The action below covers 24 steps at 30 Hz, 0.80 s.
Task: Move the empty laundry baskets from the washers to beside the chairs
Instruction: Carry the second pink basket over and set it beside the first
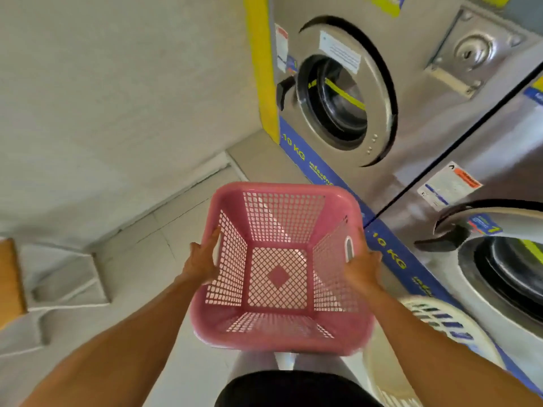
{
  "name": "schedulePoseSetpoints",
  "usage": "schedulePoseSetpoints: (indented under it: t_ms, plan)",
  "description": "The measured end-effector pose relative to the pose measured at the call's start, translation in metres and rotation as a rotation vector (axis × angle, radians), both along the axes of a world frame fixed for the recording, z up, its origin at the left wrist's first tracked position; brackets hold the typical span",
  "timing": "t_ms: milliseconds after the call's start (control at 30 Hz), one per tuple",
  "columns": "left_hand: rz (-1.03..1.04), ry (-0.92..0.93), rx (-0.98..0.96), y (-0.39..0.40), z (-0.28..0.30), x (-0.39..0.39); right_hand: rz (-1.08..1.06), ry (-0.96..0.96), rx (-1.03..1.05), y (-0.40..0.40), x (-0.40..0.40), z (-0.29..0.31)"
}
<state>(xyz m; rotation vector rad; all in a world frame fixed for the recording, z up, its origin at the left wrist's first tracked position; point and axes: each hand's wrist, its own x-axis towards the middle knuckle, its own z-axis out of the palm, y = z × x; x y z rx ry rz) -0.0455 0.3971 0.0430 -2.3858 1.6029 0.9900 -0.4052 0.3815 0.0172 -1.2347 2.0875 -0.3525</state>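
Note:
An empty pink laundry basket (279,333) with perforated walls hangs in front of me above the floor. My left hand (202,259) grips its left rim at the handle slot. On the opposite side my right hand (363,267) holds the right rim beside the other slot. A second, white basket (446,321) sits low at the right, partly hidden behind my right forearm, close to the washers. No chairs are in view.
Two steel front-loading washers (338,98) (499,259) with blue 10 KG base strips line the right side, their round doors shut. A pale wall fills the left, with a stepped ledge (67,283) and a wooden edge (10,277) at far left. Tiled floor lies below.

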Motion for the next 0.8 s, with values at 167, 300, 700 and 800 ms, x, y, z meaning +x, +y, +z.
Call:
schedulePoseSetpoints:
  t_ms: [167,300,700,800]
  plan:
    - [0.229,0.013,-0.032,0.065,0.014,0.043,0.233,0.110,-0.026,-0.017,0.056,0.029]
    - [0.419,0.016,-0.045,0.137,0.017,0.073,0.433,0.164,-0.090,-0.008,0.107,0.051]
    - [0.858,0.033,-0.196,0.396,0.060,0.123,0.903,0.138,-0.277,0.142,0.262,0.096]
    - [0.945,0.015,-0.211,0.461,0.071,0.133,1.012,0.094,-0.324,0.184,0.299,0.101]
